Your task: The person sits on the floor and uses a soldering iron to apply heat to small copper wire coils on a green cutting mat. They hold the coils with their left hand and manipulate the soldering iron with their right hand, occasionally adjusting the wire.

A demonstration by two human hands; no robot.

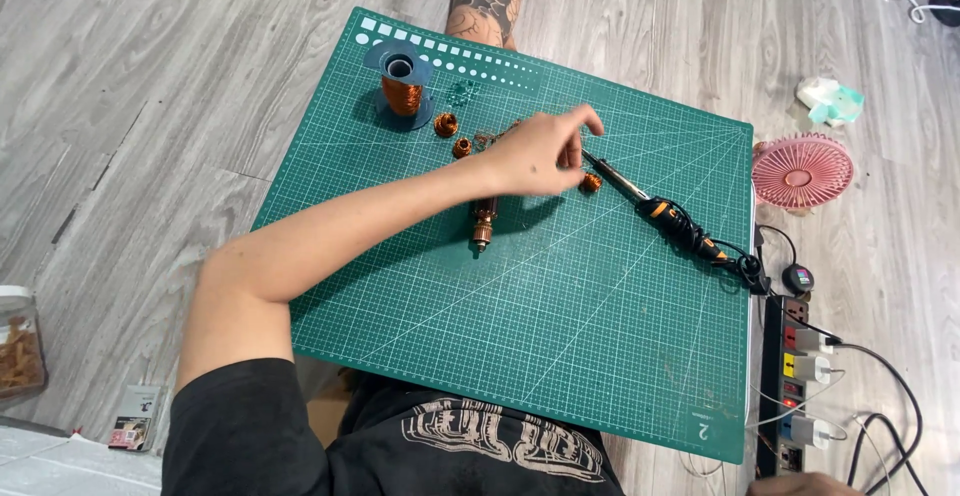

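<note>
Left hand (540, 154) over mat (560, 336), fingers pinched together beside small coil (591, 183) and iron (655, 206); spool (404, 86) far left

Right hand (800, 484) cut off at bottom edge.

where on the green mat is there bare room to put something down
The near half of the cutting mat is bare, from the soldering iron down to the near edge. The far left corner is crowded: wire spool, small copper coils, motor armature and the left hand.
</note>
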